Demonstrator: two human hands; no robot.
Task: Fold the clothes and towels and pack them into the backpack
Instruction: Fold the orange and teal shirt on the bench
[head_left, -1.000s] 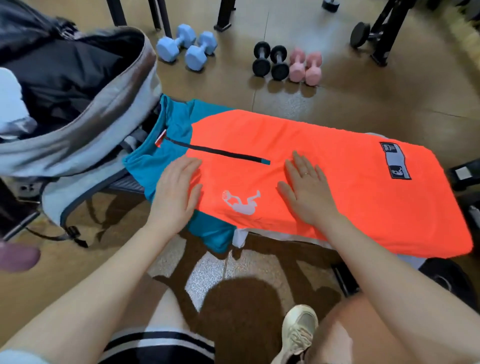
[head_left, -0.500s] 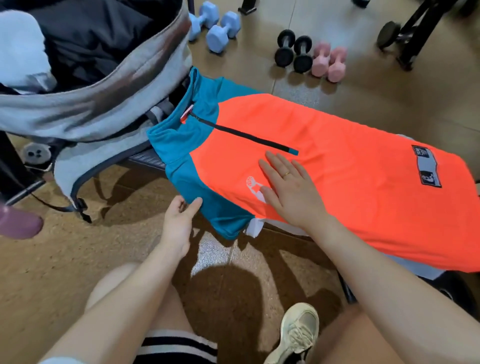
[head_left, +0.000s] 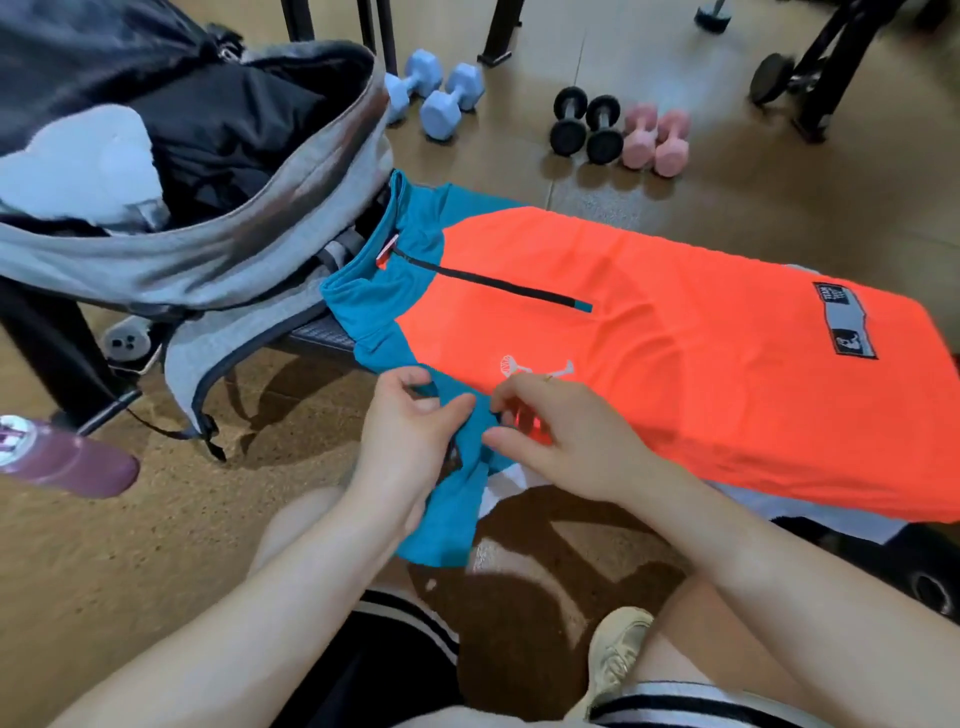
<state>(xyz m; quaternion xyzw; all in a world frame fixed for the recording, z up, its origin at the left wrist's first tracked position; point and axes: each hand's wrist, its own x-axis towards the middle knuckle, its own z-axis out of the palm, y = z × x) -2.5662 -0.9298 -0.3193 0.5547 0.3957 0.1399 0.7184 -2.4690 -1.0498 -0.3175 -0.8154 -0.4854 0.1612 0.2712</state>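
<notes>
Both hands pinch the teal sleeve of the orange-and-teal zip-neck shirt: left hand, right hand, likely to fold it inward beside the open grey backpack

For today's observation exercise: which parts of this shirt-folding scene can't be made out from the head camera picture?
- Teal sleeve: its cuff end, hidden under the left hand and right hand.
- Backpack: the contents are a blurred dark and white mass, cut off at the left edge.
- Shirt patch: lettering too small.
- Bench under the shirt: mostly covered.
</notes>
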